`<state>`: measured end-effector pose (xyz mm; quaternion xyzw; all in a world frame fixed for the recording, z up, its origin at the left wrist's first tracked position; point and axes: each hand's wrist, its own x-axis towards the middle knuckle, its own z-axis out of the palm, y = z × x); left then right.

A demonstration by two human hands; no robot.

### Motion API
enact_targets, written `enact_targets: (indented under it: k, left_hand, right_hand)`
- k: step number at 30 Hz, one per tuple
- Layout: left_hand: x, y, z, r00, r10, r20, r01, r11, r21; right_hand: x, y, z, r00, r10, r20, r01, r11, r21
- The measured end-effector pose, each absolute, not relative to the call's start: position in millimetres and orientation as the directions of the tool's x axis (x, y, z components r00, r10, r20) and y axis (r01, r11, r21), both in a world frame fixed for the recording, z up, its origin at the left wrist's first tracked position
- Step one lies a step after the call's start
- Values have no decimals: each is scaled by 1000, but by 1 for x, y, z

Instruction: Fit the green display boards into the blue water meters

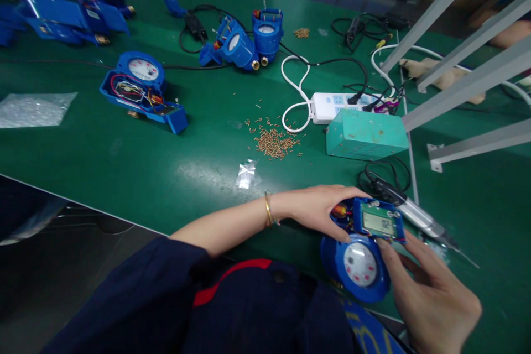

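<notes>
A blue water meter (360, 265) with a white dial and an open electronics box lies at the near edge of the green table. My left hand (317, 209) wraps over its far left side and grips it. My right hand (431, 293) holds the meter from the right, fingers pressed against the small circuit board with an LCD screen (378, 222) seated in the box. A gold bangle (269, 210) sits on my left wrist.
An electric screwdriver (415, 214) lies just right of the meter. A pile of small brass screws (272, 141), a teal box (365, 134), a white power strip (332, 106), more blue meters (143, 88) and a grey metal frame (468, 80) occupy the table (103, 149).
</notes>
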<state>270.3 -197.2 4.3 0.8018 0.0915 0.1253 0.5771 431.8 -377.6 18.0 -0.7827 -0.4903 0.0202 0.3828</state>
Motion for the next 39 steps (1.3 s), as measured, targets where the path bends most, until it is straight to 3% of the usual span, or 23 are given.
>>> enact_targets:
  k: [3,6,15,21,28,30,35,39]
  left_hand:
    - [276,-216,0,862,496,101,57,-295,954]
    - [281,-228,-6,806,580,120,40,-256,966]
    - [282,-223,-10,784,597,169,11,-286,958]
    - [285,-232,-7,715,694,85,91,-213,973]
    - [268,-213,-4,885,449,125,-31,-211,977]
    - [265,-212,-3,891,435,132,-40,-214,976]
    - [270,-222,-2,823,541,174,-45,-243,969]
    - [280,-233,-4,735,663,141,17,-226,974]
  right_hand:
    - [433,-378,18,510,787,346,762,-227,-607]
    - [433,-378,18,509,789,345,761,-225,-608]
    - [433,-379,16,481,788,385,786,-193,-588]
    - [430,-375,21,386,817,428,868,-165,-468]
    - [427,-375,25,476,797,372,821,-251,-512]
    - [426,-374,26,477,801,363,816,-250,-520]
    - [428,-373,23,430,807,405,834,-183,-520]
    - [427,-373,24,359,821,444,880,-140,-454]
